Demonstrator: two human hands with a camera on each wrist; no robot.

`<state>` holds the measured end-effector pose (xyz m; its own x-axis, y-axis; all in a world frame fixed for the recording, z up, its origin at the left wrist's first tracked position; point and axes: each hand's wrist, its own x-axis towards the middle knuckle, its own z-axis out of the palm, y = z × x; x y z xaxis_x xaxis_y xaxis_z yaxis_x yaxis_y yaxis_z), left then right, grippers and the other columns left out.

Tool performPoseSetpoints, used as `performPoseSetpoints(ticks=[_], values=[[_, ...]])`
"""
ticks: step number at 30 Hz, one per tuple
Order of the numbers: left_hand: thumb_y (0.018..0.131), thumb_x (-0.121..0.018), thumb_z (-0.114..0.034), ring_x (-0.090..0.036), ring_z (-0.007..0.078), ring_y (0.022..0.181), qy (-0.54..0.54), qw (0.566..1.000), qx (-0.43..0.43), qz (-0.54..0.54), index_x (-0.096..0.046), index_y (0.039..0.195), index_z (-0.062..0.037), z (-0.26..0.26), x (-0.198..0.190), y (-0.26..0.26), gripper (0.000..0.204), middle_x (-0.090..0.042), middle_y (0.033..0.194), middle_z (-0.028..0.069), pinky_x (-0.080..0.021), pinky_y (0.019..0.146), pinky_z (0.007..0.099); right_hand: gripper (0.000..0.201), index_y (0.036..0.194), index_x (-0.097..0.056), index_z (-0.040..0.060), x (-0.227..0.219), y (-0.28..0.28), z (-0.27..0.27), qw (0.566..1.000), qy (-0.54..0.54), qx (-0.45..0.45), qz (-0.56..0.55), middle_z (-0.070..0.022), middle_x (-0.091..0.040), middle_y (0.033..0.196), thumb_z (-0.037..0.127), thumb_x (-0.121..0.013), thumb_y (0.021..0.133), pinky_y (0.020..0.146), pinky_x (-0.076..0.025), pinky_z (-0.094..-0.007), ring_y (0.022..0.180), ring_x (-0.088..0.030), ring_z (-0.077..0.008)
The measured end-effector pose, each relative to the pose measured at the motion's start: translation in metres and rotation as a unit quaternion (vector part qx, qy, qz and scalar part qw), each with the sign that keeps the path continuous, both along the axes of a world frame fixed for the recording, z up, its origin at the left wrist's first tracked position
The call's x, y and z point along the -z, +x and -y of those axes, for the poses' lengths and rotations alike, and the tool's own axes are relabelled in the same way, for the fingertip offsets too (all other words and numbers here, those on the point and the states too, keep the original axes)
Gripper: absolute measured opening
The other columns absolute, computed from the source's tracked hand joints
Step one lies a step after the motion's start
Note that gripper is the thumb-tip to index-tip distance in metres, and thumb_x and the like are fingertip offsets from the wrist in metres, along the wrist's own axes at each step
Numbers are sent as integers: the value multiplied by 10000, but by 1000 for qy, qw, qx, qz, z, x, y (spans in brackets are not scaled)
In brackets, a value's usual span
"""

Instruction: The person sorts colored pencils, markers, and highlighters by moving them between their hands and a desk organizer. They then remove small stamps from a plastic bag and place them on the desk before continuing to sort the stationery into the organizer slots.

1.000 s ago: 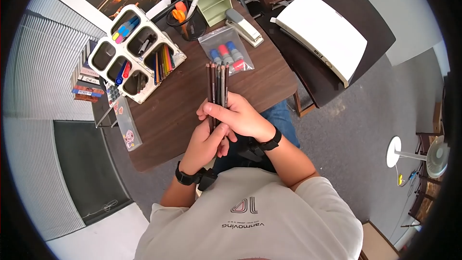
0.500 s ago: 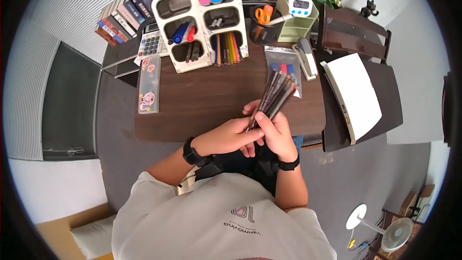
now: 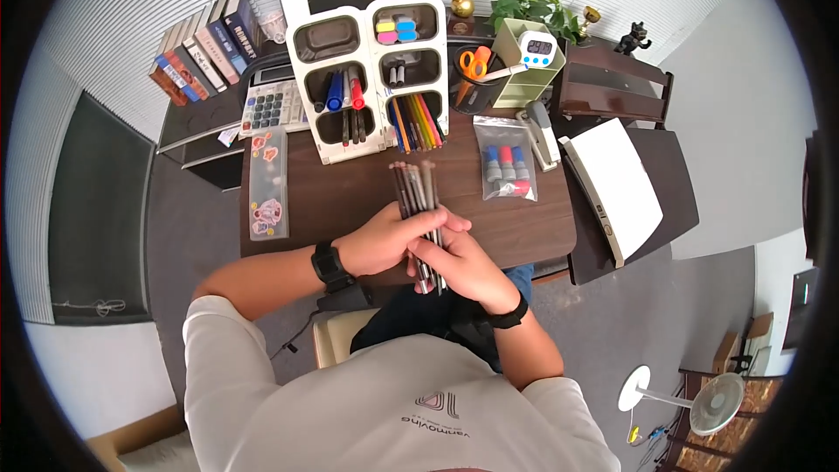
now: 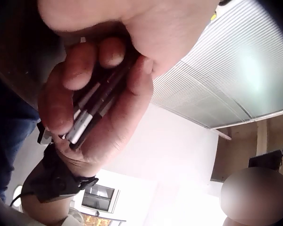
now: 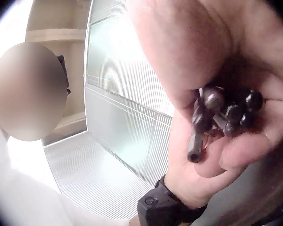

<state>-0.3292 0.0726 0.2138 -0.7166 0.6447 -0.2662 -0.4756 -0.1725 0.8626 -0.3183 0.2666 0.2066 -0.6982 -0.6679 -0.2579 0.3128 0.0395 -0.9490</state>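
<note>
In the head view both hands close around one bundle of several dark pencils (image 3: 413,185), over the front of the desk. The upper ends fan slightly toward the organizer, and the lower ends stick out below the palms. My left hand (image 3: 377,241) grips from the left, its thumb across the bundle. My right hand (image 3: 470,264) grips lower from the right, thumb also against the pencils. Rounded dark pencil ends (image 5: 213,101) show beneath the right hand in the right wrist view. In the left wrist view, curled fingers surround a silver-ended pencil (image 4: 81,126).
A white organizer (image 3: 373,79) holds markers, highlighters and pencils behind the hands. To the right lie a clear bag (image 3: 507,135) of red and blue-capped bottles and a stapler (image 3: 542,135). A stickered clear case (image 3: 268,179) lies left, a mesh cup (image 3: 472,96) behind.
The bundle swung to a rightward tilt, then back nearly upright in front of the organizer. Both hands shifted their grip, and lower pencil ends now show below them. The head view turned too.
</note>
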Motion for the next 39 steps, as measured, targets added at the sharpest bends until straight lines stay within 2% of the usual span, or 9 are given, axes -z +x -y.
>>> performPoseSetpoints(ticks=[6,10,12,18,20,22,26,32,39], values=[[1114,-502,-272,-623,304,1271,207,956,-176,108,-624,1227,-47,4,38,-5,280,-660,1330,178,-512,1084,483,282,1232,-653,-34,-10,31,-3,974,121,161,-108,-93,-731,909,138,-690,1012,626,-567,-264,711,-714,-127],[1115,-498,-279,-575,328,1349,264,942,-169,123,-621,1269,-60,3,42,5,294,-666,1329,164,-464,1152,499,182,1131,-728,-35,-5,42,-9,928,207,230,-208,-154,-751,975,80,-689,995,723,-582,-305,780,-737,-181],[1117,-495,-285,-591,323,1320,285,935,-171,122,-617,1289,-56,3,42,9,311,-662,1335,158,-476,1137,494,181,1142,-729,-24,-7,41,-6,830,246,278,-417,-164,-750,989,50,-685,983,787,-575,-338,874,-743,-229],[1119,-489,-289,-626,285,1245,317,917,-184,156,-616,1293,-58,14,38,14,316,-671,1280,141,-495,1104,458,154,1038,-720,-51,-53,25,-11,798,104,320,-500,-168,-750,1000,-38,-726,885,804,-560,-376,872,-716,-262],[1113,-506,-313,-629,274,1241,299,920,-193,163,-614,1282,-63,14,36,15,320,-672,1278,129,-495,1100,449,203,1055,-721,-40,-85,4,7,760,32,303,-574,-159,-747,988,-43,-747,854,801,-560,-390,856,-714,-282],[1104,-526,-348,-630,279,1239,258,930,-197,172,-608,1287,-74,12,37,15,339,-672,1277,127,-493,1099,451,256,1068,-722,-20,-124,-25,36,704,101,232,-663,-155,-737,967,-21,-780,819,772,-563,-376,822,-705,-301],[1099,-538,-357,-630,290,1240,223,938,-190,185,-597,1308,-68,12,41,13,361,-665,1299,150,-490,1098,460,262,1056,-723,38,-123,-112,115,558,98,183,-803,-73,-707,887,82,-803,810,677,-556,-359,769,-675,-250],[1044,-497,-230,-573,355,1326,267,917,-177,238,-554,1335,-45,14,39,17,349,-629,1357,215,-422,1170,505,174,971,-718,60,-104,-138,161,582,167,155,-781,-49,-669,813,144,-780,832,676,-552,-358,778,-667,-245],[1051,-549,-126,-642,321,1239,259,918,-205,219,-582,1254,-42,14,37,16,222,-656,1311,187,-523,1066,456,463,1220,-675,32,-127,-93,121,682,163,134,-701,-88,-695,884,239,-828,834,731,-543,-410,837,-654,-302]])
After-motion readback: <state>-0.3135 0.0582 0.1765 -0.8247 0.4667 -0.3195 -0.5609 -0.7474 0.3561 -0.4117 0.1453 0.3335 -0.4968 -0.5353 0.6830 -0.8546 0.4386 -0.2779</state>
